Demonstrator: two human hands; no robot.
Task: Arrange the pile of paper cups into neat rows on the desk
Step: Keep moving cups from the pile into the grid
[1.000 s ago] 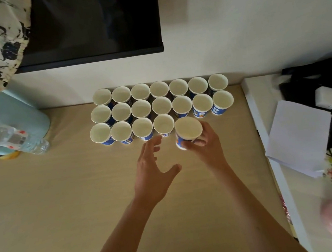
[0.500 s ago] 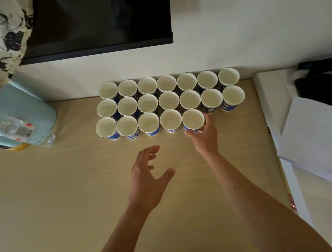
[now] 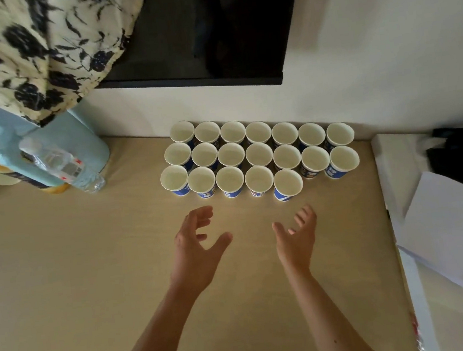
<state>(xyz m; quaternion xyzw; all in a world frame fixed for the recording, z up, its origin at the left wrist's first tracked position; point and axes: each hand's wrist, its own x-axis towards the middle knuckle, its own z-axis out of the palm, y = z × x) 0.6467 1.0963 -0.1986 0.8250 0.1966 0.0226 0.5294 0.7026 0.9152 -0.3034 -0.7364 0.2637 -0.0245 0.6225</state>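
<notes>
**Paper cups in three rows at the desk's far edge**

Paper cups (image 3: pixel 257 155) are stood upright, rims touching, against the wall on the desk (image 3: pixel 90 263). The front row's fifth cup (image 3: pixel 287 184) is seen just beyond the right hand (image 3: pixel 296 238). Left hand (image 3: pixel 196 248) and right hand are held spread and empty, apart from all cups.

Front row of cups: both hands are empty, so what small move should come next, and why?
Probably fetch another cup and set it just right of the fifth cup. The front row holds five cups, while the two rows behind hold seven each, leaving two open spots. Both the left hand and right hand hover open above the desk, holding nothing.
</notes>
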